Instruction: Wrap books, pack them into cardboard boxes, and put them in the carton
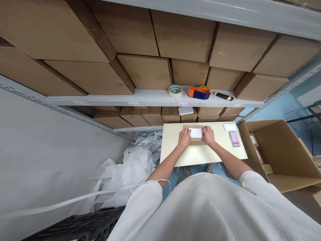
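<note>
A small brown cardboard box (198,143) lies on the pale yellow table (173,147), with a white label (196,133) on its top. My left hand (185,136) is at the label's left end, fingers bent and closed on its edge. At the right end my right hand (208,135) holds the label's other edge between closed fingers. Further right on the table are a white card stack (229,127) and a purple packet (234,138), blurred in part.
A shelf edge (155,101) crosses behind the table, bearing a tape roll (175,91), an orange and blue tape dispenser (199,93), a cutter (222,96) and several cartons. A large open carton (288,150) stands right; white wrapping (135,164) lies left.
</note>
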`<state>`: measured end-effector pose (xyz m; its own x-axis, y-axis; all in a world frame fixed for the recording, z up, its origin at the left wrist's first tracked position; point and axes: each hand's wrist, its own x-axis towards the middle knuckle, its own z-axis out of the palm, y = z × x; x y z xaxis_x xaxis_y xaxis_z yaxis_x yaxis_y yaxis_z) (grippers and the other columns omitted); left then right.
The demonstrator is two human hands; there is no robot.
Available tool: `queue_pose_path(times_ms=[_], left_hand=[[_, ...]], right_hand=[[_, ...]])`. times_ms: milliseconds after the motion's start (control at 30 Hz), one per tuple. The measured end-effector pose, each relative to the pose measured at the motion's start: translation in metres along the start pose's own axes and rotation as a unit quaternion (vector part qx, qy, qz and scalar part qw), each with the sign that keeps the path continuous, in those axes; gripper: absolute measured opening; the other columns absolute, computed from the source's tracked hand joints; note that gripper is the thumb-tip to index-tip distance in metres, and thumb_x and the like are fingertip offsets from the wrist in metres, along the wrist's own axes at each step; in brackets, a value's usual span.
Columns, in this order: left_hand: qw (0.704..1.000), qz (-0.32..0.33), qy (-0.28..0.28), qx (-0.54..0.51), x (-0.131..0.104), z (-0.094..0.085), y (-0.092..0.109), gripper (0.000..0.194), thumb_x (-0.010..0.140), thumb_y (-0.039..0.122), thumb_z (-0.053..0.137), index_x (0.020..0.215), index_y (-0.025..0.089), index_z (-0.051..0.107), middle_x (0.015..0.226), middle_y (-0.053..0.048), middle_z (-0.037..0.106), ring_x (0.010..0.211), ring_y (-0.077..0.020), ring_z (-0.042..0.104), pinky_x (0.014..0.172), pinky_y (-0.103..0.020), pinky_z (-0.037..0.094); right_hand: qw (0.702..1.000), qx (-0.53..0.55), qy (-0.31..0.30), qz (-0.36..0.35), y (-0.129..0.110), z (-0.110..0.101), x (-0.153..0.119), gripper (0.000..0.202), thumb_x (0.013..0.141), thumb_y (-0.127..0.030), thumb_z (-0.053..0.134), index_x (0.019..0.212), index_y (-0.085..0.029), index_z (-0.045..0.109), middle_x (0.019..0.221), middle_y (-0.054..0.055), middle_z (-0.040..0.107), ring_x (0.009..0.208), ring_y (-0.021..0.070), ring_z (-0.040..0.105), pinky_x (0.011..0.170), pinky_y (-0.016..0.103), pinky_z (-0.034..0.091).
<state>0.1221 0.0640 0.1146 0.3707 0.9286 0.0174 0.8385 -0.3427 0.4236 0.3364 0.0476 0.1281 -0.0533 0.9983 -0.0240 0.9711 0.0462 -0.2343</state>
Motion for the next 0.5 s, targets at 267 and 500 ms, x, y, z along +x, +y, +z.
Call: queue_pose_path(times_ms=[267, 500], left_hand=[[0.982, 0.153, -0.102, 0.050, -0.009, 0.021, -0.017, 0.079, 0.106, 0.041, 0.039, 0.177, 0.011, 0.022, 0.183, -0.015, 0.026, 0.172, -0.0308, 0.018, 0.140, -0.052, 0.008], [0.988, 0.055, -0.119, 0.078, -0.009, 0.017, -0.020, 0.113, 0.089, 0.045, 0.068, 0.178, 0.008, 0.010, 0.184, -0.024, 0.006, 0.173, -0.0392, -0.001, 0.138, -0.061, -0.004]], right_hand=[[0.985, -0.060, -0.113, -0.114, -0.003, 0.026, -0.024, 0.084, 0.111, -0.063, 0.023, 0.179, -0.013, 0.017, 0.185, 0.015, 0.017, 0.171, 0.0329, 0.012, 0.137, 0.055, 0.011], [0.990, -0.072, -0.119, -0.017, 0.009, 0.023, -0.027, 0.088, 0.109, -0.067, 0.021, 0.179, -0.015, 0.015, 0.186, 0.016, 0.006, 0.172, 0.0363, 0.004, 0.136, 0.063, 0.002]])
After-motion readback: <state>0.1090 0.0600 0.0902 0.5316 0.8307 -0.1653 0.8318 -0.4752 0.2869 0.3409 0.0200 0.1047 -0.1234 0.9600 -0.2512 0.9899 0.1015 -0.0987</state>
